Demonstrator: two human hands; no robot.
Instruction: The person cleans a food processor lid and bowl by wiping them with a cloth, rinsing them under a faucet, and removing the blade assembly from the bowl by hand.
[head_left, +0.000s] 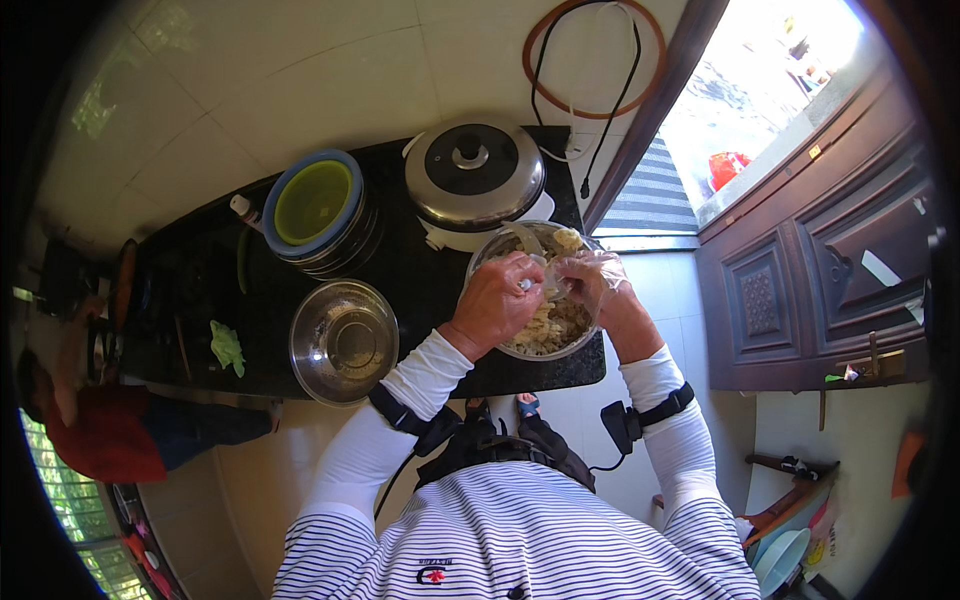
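My left hand (504, 300) is closed on the handle of a utensil, over a metal bowl (540, 354) at the front right of the black counter. Crumbly, pale brown food (551, 330) fills much of the bowl. My right hand (596, 281), in a clear plastic glove, meets the left above the bowl; its fingers are bent, and whether they grip something cannot be told. A translucent, curved piece (527, 238) shows just beyond my left hand. A pale lump of food (568, 239) sits near the far rim, beyond my right fingers.
Behind the bowl stands a lidded electric pan (474, 176). To the left are an empty steel bowl (344, 343), stacked basins with a green one (313, 202) on top, a bottle (245, 210) and a green leaf (226, 348). Another person in red (105, 435) is at far left. A wooden door (817, 262) stands right.
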